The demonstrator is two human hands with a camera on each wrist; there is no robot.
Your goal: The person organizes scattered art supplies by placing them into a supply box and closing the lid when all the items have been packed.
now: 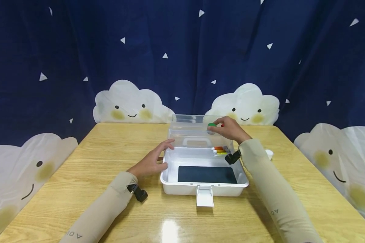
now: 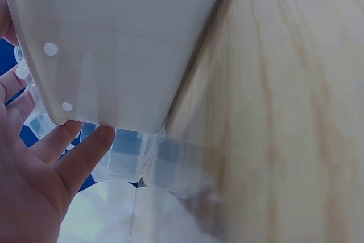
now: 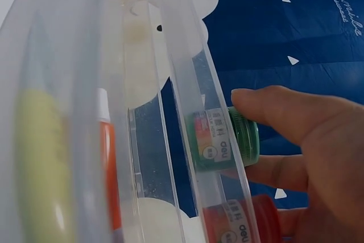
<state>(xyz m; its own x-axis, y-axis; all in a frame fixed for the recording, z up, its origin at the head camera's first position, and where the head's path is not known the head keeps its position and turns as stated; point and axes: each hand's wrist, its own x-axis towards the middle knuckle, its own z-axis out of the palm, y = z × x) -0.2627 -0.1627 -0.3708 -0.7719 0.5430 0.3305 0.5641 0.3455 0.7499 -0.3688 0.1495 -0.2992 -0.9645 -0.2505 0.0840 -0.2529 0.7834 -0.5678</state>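
My right hand (image 1: 231,129) pinches the green lid of a small paint jar (image 3: 213,140), which sits within a clear raised tray (image 3: 199,78). Beside it in the right wrist view is a red-lidded paint jar (image 3: 233,221), close to my lower fingers. A white storage box (image 1: 179,188) stands open, its front latch (image 1: 204,196) hanging down. At the box's left side, my left hand (image 1: 152,160) has its thumb by the rim. Its extended fingers (image 2: 85,160) touch the rear corner of the side wall in the left wrist view.
Inside the box lies a dark flat rectangular panel (image 1: 207,174). Orange and yellow pen-like tubes (image 1: 219,151) rest in a clear tray on the right. A small white object (image 1: 269,154) sits on the wooden table (image 1: 118,145) beyond my right sleeve. A dark blue curtain (image 1: 182,40) hangs behind.
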